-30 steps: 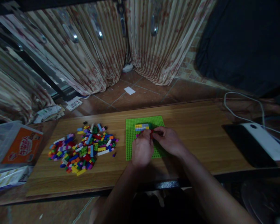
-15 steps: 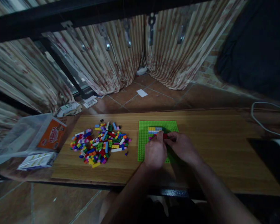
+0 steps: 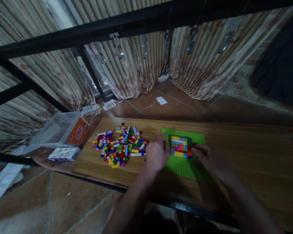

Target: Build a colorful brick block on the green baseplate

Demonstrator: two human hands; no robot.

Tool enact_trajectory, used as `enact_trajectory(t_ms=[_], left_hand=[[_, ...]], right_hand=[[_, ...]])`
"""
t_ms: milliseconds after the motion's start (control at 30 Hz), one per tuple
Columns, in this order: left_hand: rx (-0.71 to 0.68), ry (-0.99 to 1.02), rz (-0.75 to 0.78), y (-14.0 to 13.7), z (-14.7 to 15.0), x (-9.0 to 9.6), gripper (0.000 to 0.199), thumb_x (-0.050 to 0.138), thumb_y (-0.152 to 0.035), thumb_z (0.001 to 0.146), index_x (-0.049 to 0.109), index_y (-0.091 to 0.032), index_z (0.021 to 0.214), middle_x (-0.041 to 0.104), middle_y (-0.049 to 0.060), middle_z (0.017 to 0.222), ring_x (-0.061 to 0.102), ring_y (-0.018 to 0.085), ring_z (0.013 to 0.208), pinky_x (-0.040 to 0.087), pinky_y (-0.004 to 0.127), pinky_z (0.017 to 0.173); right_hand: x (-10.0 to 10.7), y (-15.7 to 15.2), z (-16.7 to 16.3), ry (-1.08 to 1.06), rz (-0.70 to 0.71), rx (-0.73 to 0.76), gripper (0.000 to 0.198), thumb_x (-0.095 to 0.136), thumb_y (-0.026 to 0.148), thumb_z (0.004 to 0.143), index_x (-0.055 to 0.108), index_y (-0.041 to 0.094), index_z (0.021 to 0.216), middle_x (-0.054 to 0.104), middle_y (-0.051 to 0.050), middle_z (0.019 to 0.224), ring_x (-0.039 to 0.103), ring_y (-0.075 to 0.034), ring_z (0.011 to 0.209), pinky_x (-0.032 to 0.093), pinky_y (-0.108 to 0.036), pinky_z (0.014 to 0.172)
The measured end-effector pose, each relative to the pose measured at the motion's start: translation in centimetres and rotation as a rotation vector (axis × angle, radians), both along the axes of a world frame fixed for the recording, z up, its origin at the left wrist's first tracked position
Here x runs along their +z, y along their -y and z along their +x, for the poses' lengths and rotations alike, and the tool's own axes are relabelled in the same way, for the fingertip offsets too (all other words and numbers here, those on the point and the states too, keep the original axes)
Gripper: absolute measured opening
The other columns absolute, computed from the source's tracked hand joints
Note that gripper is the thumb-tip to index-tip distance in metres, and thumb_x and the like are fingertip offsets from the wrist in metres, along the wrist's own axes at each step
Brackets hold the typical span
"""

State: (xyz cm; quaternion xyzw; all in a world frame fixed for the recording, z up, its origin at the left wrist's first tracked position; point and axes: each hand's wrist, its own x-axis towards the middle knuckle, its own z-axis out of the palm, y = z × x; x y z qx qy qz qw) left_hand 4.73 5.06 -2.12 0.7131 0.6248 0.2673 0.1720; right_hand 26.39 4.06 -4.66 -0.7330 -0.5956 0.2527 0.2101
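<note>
A flat block of coloured bricks (image 3: 179,147) in yellow, light blue, red, orange and green sits on a green studded baseplate (image 3: 183,170). My right hand (image 3: 208,159) is at the block's right side, its thumb and fingertips pinched at a red brick (image 3: 189,150) on that edge. Over the baseplate's left edge is my left hand (image 3: 157,154), fingers curled, apart from the block. Whatever it may hold is hidden by the hand.
Left of my left hand lies a pile of loose bricks (image 3: 120,148) on the wooden table (image 3: 136,172). Past the table's left end stand a clear plastic box (image 3: 57,130) with an orange label and a white carton (image 3: 64,153). Striped curtains (image 3: 146,68) hang behind.
My left hand has come off the bricks and moved left to the baseplate's edge, uncovering the block. My right hand stays at the block's right side. The view has turned left.
</note>
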Motion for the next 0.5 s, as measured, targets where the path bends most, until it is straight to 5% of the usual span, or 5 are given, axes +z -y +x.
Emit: enact_trajectory(t_ms=[100, 233, 500], left_hand=[[0.229, -0.106, 0.057, -2.6, -4.4, 0.1, 0.03, 0.045, -0.016, 0.088, 0.065, -0.017, 0.112, 0.071, 0.009, 0.103, 0.067, 0.02, 0.09, 0.05, 0.03, 0.081], [0.282, -0.319, 0.066, -5.3, -8.5, -0.4, 0.032, 0.05, -0.015, 0.084, 0.068, -0.016, 0.11, 0.068, 0.012, 0.109, 0.06, 0.025, 0.107, 0.043, 0.036, 0.097], [0.188, -0.382, 0.031, -6.4, -8.1, -2.1, 0.025, 0.052, -0.013, 0.079, 0.073, -0.012, 0.092, 0.068, 0.015, 0.104, 0.056, 0.027, 0.105, 0.04, 0.04, 0.096]], right_hand=[[0.3, 0.0, -0.1, 0.089, 0.028, -0.028, 0.041, 0.051, 0.047, 0.083, 0.072, 0.017, 0.1, 0.075, -0.011, 0.086, 0.069, -0.028, 0.077, 0.048, -0.038, 0.068], [0.4, 0.0, -0.2, 0.092, 0.042, -0.024, 0.04, 0.049, 0.047, 0.084, 0.072, 0.018, 0.099, 0.075, -0.011, 0.085, 0.069, -0.027, 0.076, 0.049, -0.037, 0.067], [-0.1, -0.1, 0.1, 0.085, -0.019, 0.044, 0.046, 0.047, 0.056, 0.082, 0.072, 0.021, 0.099, 0.076, -0.009, 0.086, 0.07, -0.028, 0.075, 0.05, -0.039, 0.068]])
